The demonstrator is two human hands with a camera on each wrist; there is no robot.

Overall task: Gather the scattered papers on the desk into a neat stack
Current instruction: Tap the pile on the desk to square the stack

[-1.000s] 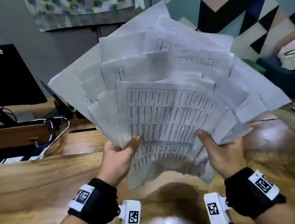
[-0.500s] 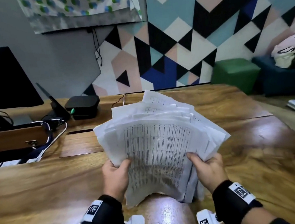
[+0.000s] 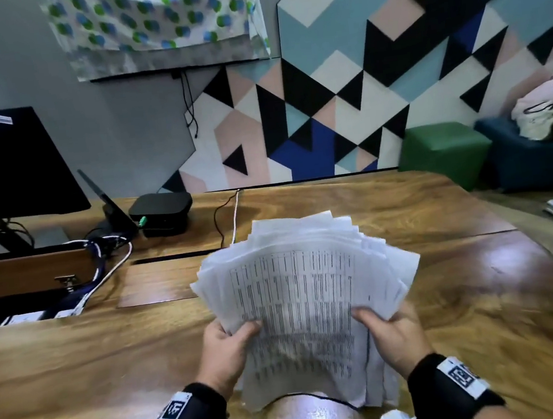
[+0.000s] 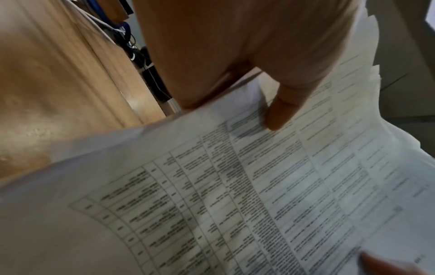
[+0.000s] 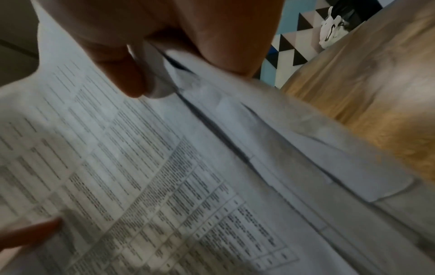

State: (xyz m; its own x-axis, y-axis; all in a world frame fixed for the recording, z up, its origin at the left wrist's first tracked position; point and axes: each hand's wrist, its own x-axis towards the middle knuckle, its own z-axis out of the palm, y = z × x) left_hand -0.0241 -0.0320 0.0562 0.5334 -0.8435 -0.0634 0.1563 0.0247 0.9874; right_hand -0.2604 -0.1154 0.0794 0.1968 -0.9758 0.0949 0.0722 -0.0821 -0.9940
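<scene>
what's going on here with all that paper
A person holds a bundle of printed papers in both hands over a wooden desk. The left hand grips the left edge and the right hand grips the right edge, thumbs on the top sheet. The sheets are gathered but not squared: their far edges fan out unevenly. The bundle's lower edge sits at or just above the desk.

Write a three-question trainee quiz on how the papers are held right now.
1. True or false: the papers lie flat on the wooden desk.
2. Which grips the bundle? A) left hand only B) right hand only C) both
3. Fill in: the top sheet shows a printed ____.

Key
1. False: the bundle stands tilted, its lower edge near the desk.
2. C: one hand on each side edge, thumbs on the front.
3. Table.
</scene>
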